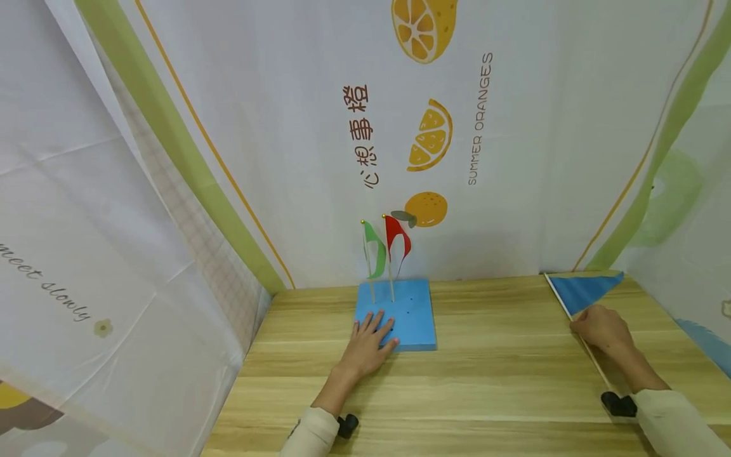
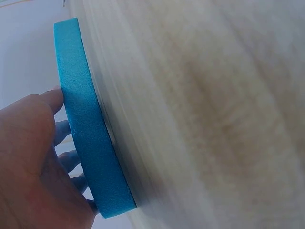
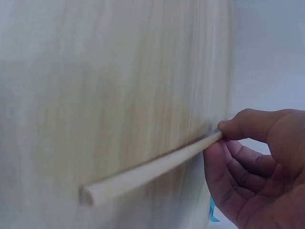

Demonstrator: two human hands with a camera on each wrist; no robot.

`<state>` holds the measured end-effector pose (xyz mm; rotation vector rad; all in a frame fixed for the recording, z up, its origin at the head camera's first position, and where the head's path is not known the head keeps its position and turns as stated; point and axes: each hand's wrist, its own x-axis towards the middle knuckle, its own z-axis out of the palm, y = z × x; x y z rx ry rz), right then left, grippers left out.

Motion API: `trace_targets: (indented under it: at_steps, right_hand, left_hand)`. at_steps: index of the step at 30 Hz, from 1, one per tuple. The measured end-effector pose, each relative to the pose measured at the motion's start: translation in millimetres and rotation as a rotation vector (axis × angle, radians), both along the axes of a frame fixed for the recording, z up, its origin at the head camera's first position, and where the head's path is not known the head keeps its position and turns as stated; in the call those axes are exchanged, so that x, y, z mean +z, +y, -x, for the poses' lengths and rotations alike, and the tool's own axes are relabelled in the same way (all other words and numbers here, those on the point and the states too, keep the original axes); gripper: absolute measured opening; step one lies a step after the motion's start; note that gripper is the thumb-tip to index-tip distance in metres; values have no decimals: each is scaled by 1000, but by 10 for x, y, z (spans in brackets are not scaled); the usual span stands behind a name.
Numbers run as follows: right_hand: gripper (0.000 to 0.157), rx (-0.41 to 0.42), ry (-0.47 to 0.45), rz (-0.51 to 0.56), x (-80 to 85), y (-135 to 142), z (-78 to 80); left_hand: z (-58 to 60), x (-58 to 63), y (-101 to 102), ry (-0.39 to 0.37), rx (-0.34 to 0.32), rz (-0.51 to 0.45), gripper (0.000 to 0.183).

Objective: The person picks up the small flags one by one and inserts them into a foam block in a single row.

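Note:
My left hand [image 1: 365, 349] rests with spread fingers on the near left part of a flat blue foam block [image 1: 415, 333]. In the left wrist view, the thumb touches the top edge of the block's side [image 2: 90, 124]. A green flag [image 1: 377, 257] and a red flag [image 1: 395, 232] stand on thin sticks in the block, behind the fingers. Several small dark holes show in its top. Far to the right, my right hand [image 1: 605, 330] pinches the wooden stick [image 3: 152, 169] of a blue triangular flag [image 1: 585, 293] between thumb and fingers. The stick's bare end points toward me.
A wood-grain table [image 1: 485, 381] carries everything. Behind it hangs a white cloth [image 1: 302, 158] printed with oranges and lettering, and more cloth closes off both sides. Black wrist devices [image 1: 619, 404] sit by both cuffs.

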<state>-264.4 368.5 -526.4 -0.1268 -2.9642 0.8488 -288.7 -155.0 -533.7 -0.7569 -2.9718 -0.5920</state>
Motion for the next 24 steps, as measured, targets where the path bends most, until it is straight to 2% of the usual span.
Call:
trace_targets:
  at_steps: [8,24]
  right_hand:
    - [42,23,64,3,26,-18,20]
    - [41,54,130,31,161,-155,39]
  left_hand:
    - [36,-46,-14,4,10,10,61]
    - [43,-9,-12,21,-15,15,61]
